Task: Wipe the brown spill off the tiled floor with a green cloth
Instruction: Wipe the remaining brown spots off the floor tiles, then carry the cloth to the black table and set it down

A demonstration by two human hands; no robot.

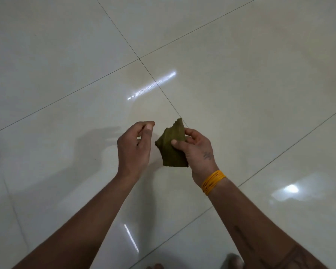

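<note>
My right hand (pixel 197 150) pinches a folded olive-green cloth (pixel 172 148) between thumb and fingers, held in the air above the floor. My left hand (pixel 135 146) hovers just left of the cloth with its fingers loosely curled and nothing in them; it does not touch the cloth. On the glossy pale floor tiles (pixel 66 65), beyond the hands, lies a faint brownish smear (pixel 144 76) around a grout crossing, with streaky light glare across it.
Dark grout lines run diagonally across the tiles. Bright light reflections show on the floor at the right (pixel 290 189) and near the bottom middle. My toes (pixel 234 259) show at the bottom edge. A yellow thread band (pixel 212 181) circles my right wrist.
</note>
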